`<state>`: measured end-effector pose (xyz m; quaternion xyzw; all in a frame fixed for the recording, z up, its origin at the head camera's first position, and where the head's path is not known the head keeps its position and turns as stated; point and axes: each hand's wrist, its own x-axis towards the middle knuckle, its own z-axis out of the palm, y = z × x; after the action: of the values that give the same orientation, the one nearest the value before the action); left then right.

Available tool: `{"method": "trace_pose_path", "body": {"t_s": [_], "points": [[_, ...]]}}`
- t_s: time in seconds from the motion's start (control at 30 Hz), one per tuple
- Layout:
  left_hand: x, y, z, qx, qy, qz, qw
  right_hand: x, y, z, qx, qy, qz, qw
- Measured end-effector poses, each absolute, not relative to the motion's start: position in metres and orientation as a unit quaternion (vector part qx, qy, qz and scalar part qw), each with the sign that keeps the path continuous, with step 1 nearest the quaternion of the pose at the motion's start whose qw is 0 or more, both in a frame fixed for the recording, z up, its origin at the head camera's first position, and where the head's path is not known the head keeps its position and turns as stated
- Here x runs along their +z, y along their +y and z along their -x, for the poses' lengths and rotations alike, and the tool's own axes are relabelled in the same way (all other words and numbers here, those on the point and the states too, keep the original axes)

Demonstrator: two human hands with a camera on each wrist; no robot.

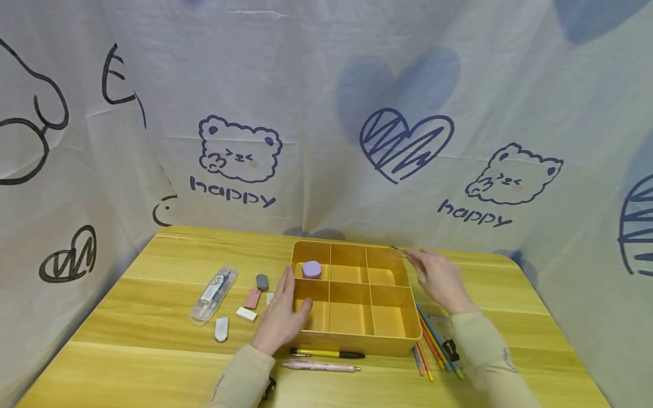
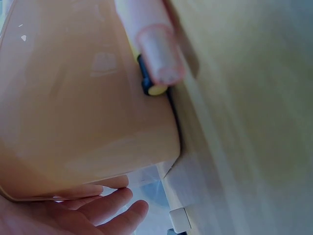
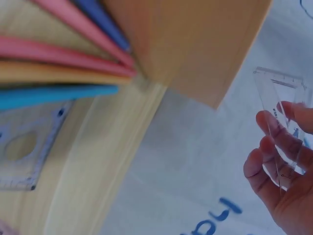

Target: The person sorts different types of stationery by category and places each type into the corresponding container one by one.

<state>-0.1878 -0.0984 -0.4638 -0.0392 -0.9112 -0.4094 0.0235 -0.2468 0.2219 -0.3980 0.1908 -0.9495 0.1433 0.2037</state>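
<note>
A yellow box (image 1: pixel 357 343) with several compartments sits on the table, a small lilac rounded item (image 1: pixel 312 269) in its back-left compartment. My left hand (image 1: pixel 280 317) rests on the box's left wall; in the left wrist view its fingers (image 2: pixel 110 208) lie along the outside, thumb over the rim. Above the back-right corner, my right hand (image 1: pixel 441 277) pinches a clear plastic set square (image 3: pixel 279 76) between thumb and fingers. In the right wrist view the set square is up off the table, its markings facing the camera.
Colored pencils (image 1: pixel 431 340) lie right of the box, near a clear ruler template (image 3: pixel 44 142). In front are a yellow-black pen (image 1: pixel 326 353) and a pink pen (image 1: pixel 321 366). On the left are a pink eraser (image 1: pixel 252 298), white erasers (image 1: pixel 246 314) and a clear case (image 1: pixel 213 297).
</note>
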Motion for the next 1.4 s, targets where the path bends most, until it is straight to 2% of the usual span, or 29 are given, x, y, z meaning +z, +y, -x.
{"method": "trace_pose_path", "body": {"t_s": [0.37,0.67,0.97,1.4], "points": [[-0.463,-0.099,0.186,-0.407,-0.912,0.04,0.026,-0.393,0.191,0.246,0.15,-0.94,-0.284,0.114],[-0.463,-0.099,0.185,-0.408,-0.912,0.045,0.024,-0.391,0.174,0.255,0.131,-0.926,-0.338,0.105],[-0.464,-0.099,0.186,-0.408,-0.912,0.044,0.024,-0.392,0.168,0.255,0.118,-0.938,-0.321,0.061],[-0.463,-0.099,0.185,-0.413,-0.91,0.044,0.025,-0.397,0.161,0.253,0.076,-0.938,-0.324,0.102]]}}
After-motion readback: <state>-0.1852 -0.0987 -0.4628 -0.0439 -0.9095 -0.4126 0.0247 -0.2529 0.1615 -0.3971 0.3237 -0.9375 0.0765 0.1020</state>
